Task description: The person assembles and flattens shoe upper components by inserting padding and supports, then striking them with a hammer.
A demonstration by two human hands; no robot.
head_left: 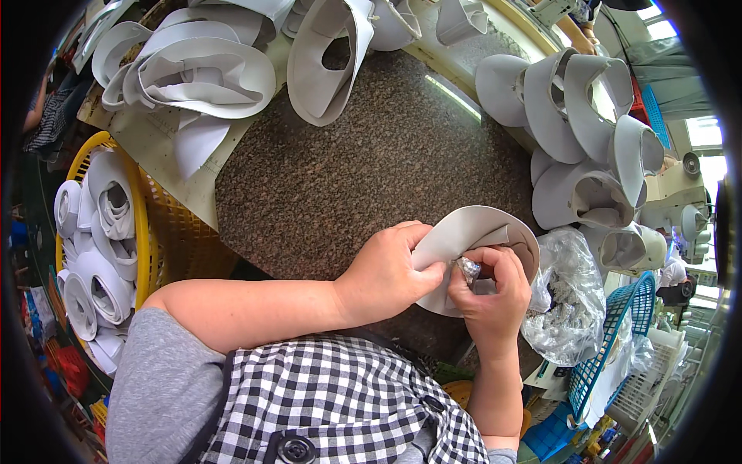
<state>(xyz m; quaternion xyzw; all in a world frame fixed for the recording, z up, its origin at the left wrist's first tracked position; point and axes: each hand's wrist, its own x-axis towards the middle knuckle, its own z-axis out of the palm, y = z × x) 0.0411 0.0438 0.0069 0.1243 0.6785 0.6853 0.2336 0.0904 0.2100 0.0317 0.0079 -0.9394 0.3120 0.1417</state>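
Observation:
A white, curved piece of sheet material point(456, 232), cone-like with an opening in it, is held over the near edge of a speckled brown tabletop point(348, 162). My left hand point(390, 271) is closed on its left rim, thumb on the near face. Over the opening, my right hand point(498, 298) pinches a small shiny silvery bit point(468, 269) between thumb and fingers; its exact kind cannot be made out. A clear plastic bag point(568, 298) with small grey, shiny bits inside lies just right of my right hand.
Similar white pieces lie stacked at the far left point(209, 73), far middle point(332, 69) and right point(576, 116). A yellow basket point(143, 224) on the left holds several rolled ones. Blue point(610, 340) and white baskets stand at the right. Another person's hand point(576, 35) shows far right.

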